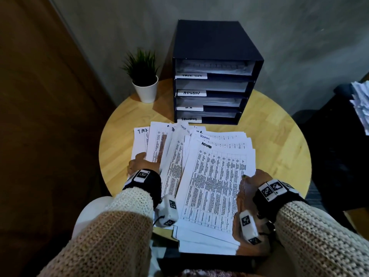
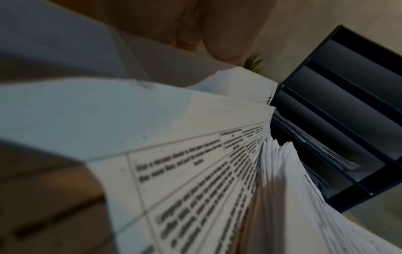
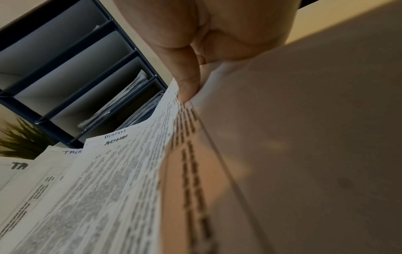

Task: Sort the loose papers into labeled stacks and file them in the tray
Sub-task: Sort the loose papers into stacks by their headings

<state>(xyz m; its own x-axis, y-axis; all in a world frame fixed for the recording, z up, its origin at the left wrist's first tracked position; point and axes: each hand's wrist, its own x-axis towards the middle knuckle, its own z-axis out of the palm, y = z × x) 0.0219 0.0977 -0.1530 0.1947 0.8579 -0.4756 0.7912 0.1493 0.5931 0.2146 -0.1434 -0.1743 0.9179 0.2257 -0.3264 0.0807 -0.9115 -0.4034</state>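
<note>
A fanned pile of loose papers (image 1: 199,172), some headed ADMIN or TASK, lies on the round counter (image 1: 279,140) in front of the dark file tray (image 1: 211,45) with labelled shelves. The left hand (image 1: 137,163) grips the pile's left edge; the right hand (image 1: 254,178) pinches its right edge, thumb on top.

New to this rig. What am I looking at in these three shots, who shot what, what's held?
No robot: a person wearing three cameras. The head view looks down on a round wooden table. Each wrist view looks along one hand. On the table: a fanned pile of printed papers, some handwritten ADMIN or TASK, a dark file tray with labeled slots, and a potted plant. The left hand holds the pile's left edge. The right hand has its grip on the right edge, thumb on the top sheet.
</note>
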